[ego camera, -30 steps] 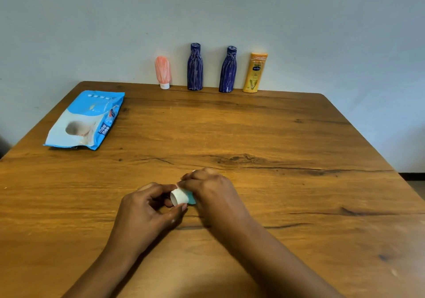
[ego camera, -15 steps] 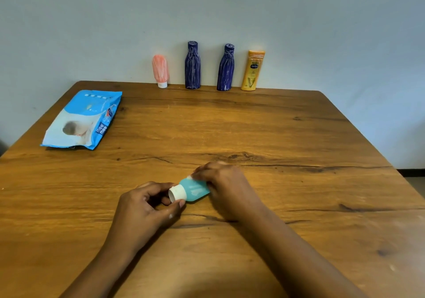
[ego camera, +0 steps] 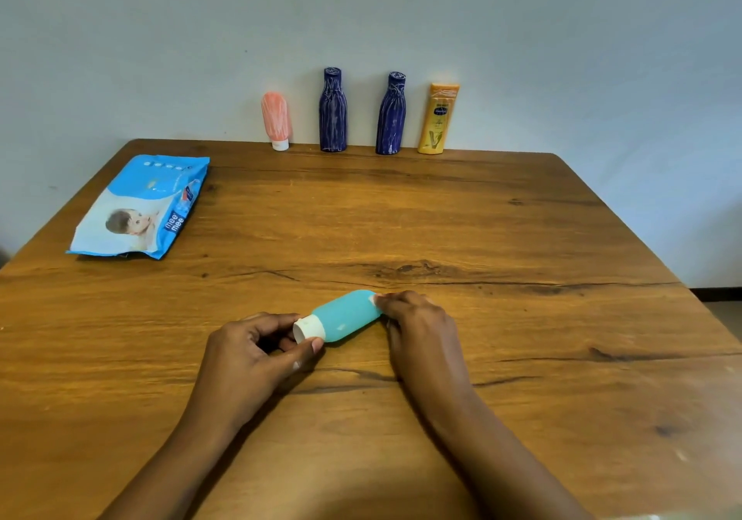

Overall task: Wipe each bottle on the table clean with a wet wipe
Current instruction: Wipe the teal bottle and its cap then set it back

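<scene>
We have the teal bottle point(ego camera: 347, 316) lying on its side on the table point(ego camera: 441, 218), near our edge and about midway across, its white cap point(ego camera: 308, 327) pointing to our left. Our left hand point(ego camera: 249, 355) pinches the cap between thumb and curled fingers. Our right hand point(ego camera: 417, 318) closes its fingers over the rounded far end of the body. A sliver of white shows at those fingertips, which may be the wipe, though we cannot tell for sure. We judge the bottle light and small, with a smooth, slightly soft body that will give if squeezed and turn slick once damp, so we expect it to roll or slip out from under a one-handed rub. The cap is the stiff part and the sound place to hold: pinched there, the bottle can be turned bit by bit while the other hand sweeps along the body, with the table taking the weight. We should press lightly, lest the cap pop loose. Well apart from us, along the back edge against the wall point(ego camera: 562, 57), stand the pink tube point(ego camera: 276, 118), two dark blue bottles point(ego camera: 333, 111) point(ego camera: 391, 115) and the yellow bottle point(ego camera: 438, 120). These taller ones look tippy and want a grip round the middle. The pack of wet wipes point(ego camera: 140, 206) lies flat at the far left.
</scene>
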`<state>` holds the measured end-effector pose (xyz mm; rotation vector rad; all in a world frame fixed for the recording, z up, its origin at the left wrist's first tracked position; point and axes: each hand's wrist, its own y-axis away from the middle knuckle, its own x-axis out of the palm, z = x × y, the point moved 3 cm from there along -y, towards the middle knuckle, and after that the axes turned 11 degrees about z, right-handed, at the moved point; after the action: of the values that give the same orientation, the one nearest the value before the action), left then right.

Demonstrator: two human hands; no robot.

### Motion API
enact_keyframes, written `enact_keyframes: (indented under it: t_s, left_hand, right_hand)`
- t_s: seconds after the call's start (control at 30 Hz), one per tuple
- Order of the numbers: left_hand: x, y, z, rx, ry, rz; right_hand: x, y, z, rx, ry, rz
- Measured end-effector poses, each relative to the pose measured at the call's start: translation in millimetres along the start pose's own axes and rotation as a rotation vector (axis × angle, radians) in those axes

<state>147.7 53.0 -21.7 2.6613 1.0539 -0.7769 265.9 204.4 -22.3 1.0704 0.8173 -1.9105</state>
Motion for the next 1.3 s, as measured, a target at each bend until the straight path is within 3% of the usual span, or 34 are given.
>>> enact_keyframes:
  t_s: [0.07,0.23,0.43,0.6,0.77,0.97,1.17,1.3]
  left_hand:
    - [0,0,0,-0.013,0.034,-0.003]
    - [-1,-2,2,-0.03,0.081,0.025]
    - [0,-2,-1,-0.042,0.074,0.033]
    - [0,-3,3,-0.046,0.094,0.052]
    - [0,1,0,-0.038,-0.003,0.028]
    - [1,-1,0,-0.041,-0.003,0.045]
    - [1,0,-2,-0.03,-0.024,0.016]
    - [1,-1,1,-0.046,-0.01,0.038]
  right_hand:
    - [1,2,7,-0.001,0.024,-0.007]
    - [9,32,42,-0.226,0.066,0.091]
    - [4,4,7,-0.04,0.099,0.046]
    - [16,26,43,-0.286,0.085,0.09]
    - [2,-11,4,-0.064,0.051,0.098]
    - [11,3,51,-0.285,0.012,0.223]
    - [1,-25,9,-0.092,0.021,0.184]
    - [8,-2,44,-0.254,-0.035,0.227]
